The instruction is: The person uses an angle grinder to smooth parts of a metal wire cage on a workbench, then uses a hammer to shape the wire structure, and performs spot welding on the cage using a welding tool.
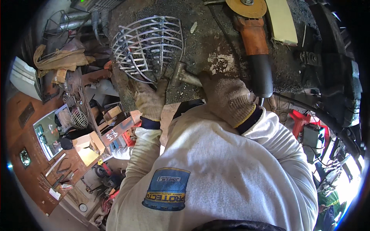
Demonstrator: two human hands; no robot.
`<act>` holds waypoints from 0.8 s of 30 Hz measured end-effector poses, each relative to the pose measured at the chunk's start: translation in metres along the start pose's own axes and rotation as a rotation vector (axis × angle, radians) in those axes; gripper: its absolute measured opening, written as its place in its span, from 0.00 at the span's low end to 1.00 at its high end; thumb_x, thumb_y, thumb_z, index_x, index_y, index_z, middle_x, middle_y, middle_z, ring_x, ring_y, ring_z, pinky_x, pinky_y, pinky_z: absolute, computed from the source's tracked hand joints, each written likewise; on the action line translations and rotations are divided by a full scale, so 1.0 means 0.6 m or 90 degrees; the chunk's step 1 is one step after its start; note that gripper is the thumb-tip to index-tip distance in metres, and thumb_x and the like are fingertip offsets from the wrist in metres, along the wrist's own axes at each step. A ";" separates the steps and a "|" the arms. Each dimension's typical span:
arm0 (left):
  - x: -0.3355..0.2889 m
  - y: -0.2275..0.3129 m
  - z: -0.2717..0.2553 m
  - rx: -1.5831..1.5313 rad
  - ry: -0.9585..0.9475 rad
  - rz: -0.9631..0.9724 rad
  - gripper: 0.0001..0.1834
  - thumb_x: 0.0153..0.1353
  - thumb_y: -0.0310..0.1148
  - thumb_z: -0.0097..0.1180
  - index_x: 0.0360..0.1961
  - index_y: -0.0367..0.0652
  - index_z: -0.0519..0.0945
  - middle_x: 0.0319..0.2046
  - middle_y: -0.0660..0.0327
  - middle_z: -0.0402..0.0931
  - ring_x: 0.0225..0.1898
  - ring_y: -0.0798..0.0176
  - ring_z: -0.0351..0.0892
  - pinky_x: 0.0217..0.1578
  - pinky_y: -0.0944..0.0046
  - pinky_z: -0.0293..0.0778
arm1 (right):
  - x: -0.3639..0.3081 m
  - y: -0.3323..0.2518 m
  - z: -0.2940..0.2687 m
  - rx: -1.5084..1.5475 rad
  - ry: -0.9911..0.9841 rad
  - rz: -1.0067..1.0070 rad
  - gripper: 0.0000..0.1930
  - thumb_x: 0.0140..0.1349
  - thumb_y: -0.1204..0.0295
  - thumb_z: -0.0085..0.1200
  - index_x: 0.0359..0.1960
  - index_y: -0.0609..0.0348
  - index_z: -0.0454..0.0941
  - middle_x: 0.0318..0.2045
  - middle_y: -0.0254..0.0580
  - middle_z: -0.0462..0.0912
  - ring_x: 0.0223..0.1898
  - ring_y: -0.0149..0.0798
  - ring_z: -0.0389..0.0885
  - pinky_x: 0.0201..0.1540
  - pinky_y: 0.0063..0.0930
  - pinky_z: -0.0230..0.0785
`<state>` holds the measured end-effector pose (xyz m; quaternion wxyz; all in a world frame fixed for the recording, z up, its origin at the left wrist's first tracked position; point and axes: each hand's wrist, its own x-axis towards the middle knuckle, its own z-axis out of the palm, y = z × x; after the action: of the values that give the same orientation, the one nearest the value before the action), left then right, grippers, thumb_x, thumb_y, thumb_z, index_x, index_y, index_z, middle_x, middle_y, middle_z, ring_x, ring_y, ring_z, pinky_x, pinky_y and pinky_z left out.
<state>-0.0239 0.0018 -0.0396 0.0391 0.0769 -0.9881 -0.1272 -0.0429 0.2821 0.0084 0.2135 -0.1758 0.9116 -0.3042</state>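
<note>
On the dark workbench [200, 42] lies a curved metal bar grille [148, 46], shaped like a cage, its bars bowed and crossed by uprights. My left hand [149, 99], in a brown knitted glove, grips the grille's near edge, with the thumb along it. My right hand [229, 96], gloved alike, is closed round the handle of a hammer [178, 74]. The hammer's metal head rests at or just over the bench, right beside the grille's near end. Glove fabric hides most of my fingertips.
An angle grinder [254, 50] with an orange body lies right of the hammer, near a pale yellow block [283, 21]. Cables run along the bench. Left of it stand a cardboard box [88, 146], a brown cloth [61, 59] and a smaller bar grille [79, 119].
</note>
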 end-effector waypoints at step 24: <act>-0.007 -0.024 0.035 0.150 0.127 0.077 0.49 0.63 0.61 0.63 0.72 0.34 0.64 0.62 0.37 0.75 0.47 0.33 0.84 0.45 0.45 0.82 | 0.033 -0.014 -0.015 -0.203 0.110 -0.151 0.19 0.72 0.57 0.54 0.55 0.55 0.77 0.33 0.58 0.85 0.34 0.60 0.88 0.31 0.52 0.79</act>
<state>-0.0197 -0.0060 -0.0639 0.1352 0.0335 -0.9903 0.0001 -0.0627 0.2710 0.0145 0.0670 -0.2864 0.9360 -0.1932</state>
